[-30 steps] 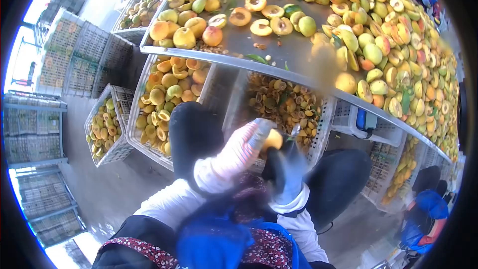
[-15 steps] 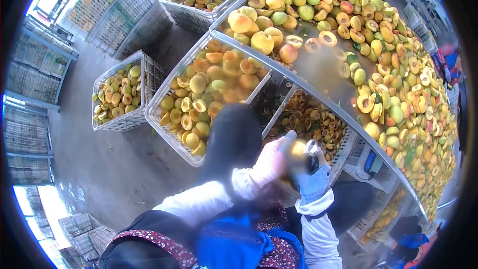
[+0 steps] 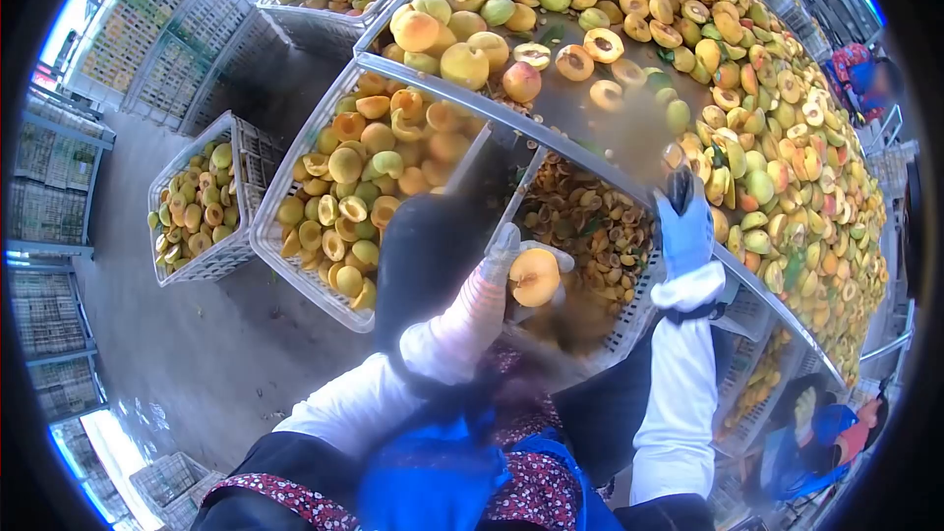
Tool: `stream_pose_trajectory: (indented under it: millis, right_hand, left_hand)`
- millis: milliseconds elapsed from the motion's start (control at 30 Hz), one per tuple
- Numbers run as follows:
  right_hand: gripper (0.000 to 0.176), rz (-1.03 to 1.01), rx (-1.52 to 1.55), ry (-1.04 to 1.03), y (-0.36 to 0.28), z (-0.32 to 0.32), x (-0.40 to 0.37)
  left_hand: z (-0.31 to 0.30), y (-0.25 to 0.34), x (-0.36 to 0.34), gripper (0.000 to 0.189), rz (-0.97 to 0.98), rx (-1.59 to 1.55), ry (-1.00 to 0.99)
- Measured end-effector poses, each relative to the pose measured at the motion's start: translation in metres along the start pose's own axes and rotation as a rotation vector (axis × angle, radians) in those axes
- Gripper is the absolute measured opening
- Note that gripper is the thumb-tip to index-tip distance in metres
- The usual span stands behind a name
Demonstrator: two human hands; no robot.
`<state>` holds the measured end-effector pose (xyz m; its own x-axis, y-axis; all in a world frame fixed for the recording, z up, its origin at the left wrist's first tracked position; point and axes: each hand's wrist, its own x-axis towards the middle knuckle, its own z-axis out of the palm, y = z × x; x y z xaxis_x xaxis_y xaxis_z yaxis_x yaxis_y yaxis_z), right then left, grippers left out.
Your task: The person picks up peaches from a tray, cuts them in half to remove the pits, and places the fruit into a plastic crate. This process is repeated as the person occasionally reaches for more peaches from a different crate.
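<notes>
Left hand (image 3: 506, 254), gloved, is curled around a halved peach (image 3: 534, 277), whose orange cut face with a hollowed centre is shown above a crate (image 3: 629, 320). Right hand (image 3: 683, 228), blue-gloved, is raised at the table edge (image 3: 590, 155), well apart from the peach; its grip cannot be told.
</notes>
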<state>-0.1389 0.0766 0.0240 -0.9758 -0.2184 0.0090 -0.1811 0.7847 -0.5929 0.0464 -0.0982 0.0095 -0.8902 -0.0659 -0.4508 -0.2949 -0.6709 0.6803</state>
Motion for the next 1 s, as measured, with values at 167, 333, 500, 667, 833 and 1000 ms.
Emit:
stream_pose_trajectory:
  millis: [167, 333, 500, 667, 833, 1000]
  right_hand:
    - [0.009, 0.268, 0.879, -0.403, -0.052, 0.003, -0.118]
    - [0.02, -0.07, 0.513, -0.276, -0.057, 0.03, -0.16]
    - [0.027, -0.24, 0.478, -0.102, -0.035, 0.05, -0.178]
    - [0.026, -0.354, 0.465, 0.005, -0.015, 0.059, -0.197]
    - [0.04, 0.445, 1.759, -0.929, 0.003, 0.047, -0.199]
    - [0.051, 0.668, 2.544, -1.511, 0.008, 0.041, -0.189]
  left_hand:
    - [0.008, -0.009, 0.005, 0.068, 0.135, 0.099, 0.07]
    - [0.027, -0.017, 0.002, 0.065, 0.139, 0.119, 0.128]
    - [0.03, -0.032, 0.001, 0.043, 0.209, -0.002, 0.119]
    - [0.029, -0.047, 0.005, 0.042, 0.276, 0.193, 0.08]
    - [0.031, -0.041, 0.006, 0.059, 0.047, 0.355, -0.055]
    - [0.047, -0.037, 0.007, 0.061, -0.258, 0.224, -0.016]
